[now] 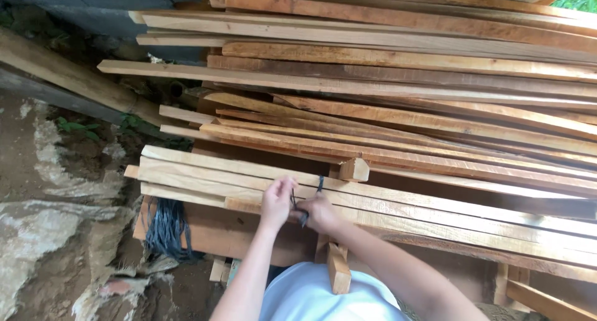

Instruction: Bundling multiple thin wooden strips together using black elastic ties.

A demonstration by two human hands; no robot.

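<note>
A large stack of rough-sawn timber slats (398,91) filled most of the view, laid roughly parallel and running off the right edge, with rock and bare earth (56,234) on the left. Nearest the person lay a smaller bundle of pale slats (205,175), ends roughly flush at the left, resting on a broader reddish board (217,234). A short wooden block (353,169) sat upright on the far side of this bundle, and a second wooden piece (338,268) stood at its near side. A hank of dark cord or strapping (166,229) hung at the left end of the board. A dark strap (319,184) crossed the bundle beside the block. The left hand (277,200) was on the bundle's top, grip closed, fingers pinched on the strap's end. The right hand (320,213), just beside it, was closed on the same strap. In my judgement, the strap was already round the bundle and its ends were being tied; whether a knot had formed could not be told. The large stack behind appeared unbound.
</note>
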